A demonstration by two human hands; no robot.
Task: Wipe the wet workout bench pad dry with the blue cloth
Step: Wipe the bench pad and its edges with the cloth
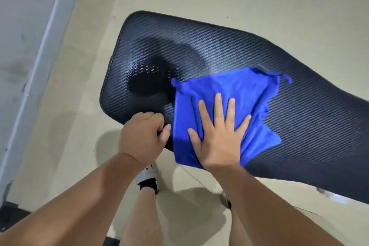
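- Across the middle of the frame, the black workout bench pad [229, 50] runs from centre left toward the right edge, and our blue cloth [235, 86] lies spread on its near side.
- Our right hand [219, 134] lies flat on the cloth with the fingers [218, 106] splayed and released, pressing rather than grasping.
- Our left hand [139, 138] is clenched over the pad's near edge at lower centre, seemingly steadying it.
- Just left of the cloth, a dark wet patch [149, 84] shows on the textured surface, with a fainter smear above it toward the pad's upper left.
- We judge the wiping is underway but unfinished: the wet patch is not yet covered.
- Next, we would slide the flat hand and cloth leftward over that patch, keeping pressure even so the cloth does not bunch.
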